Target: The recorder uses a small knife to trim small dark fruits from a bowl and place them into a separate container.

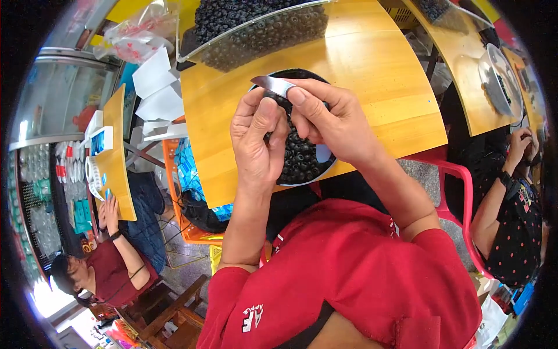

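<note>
A small knife with a pointed, shiny blade (268, 83) is pinched between the thumb and fingers of my right hand (334, 113). The closed fingers of my left hand (258, 131) meet it just under the blade. Between the two hands shows a small dark round piece (278, 99); whether my left fingers grip it is partly hidden. Both hands are above a round bowl with a pale rim (299, 184). Inside it lie many shiny black round pieces (299, 160), some with a ring-like mark. A pale flat end (323, 153) shows below my right hand.
The bowl stands by the near edge of a wooden table (383, 81). A clear-walled bin (267, 35) of black pieces is at the far side. An orange crate (174, 192) stands left. People sit at left (116, 267) and right (505, 232), near a red chair (459, 174).
</note>
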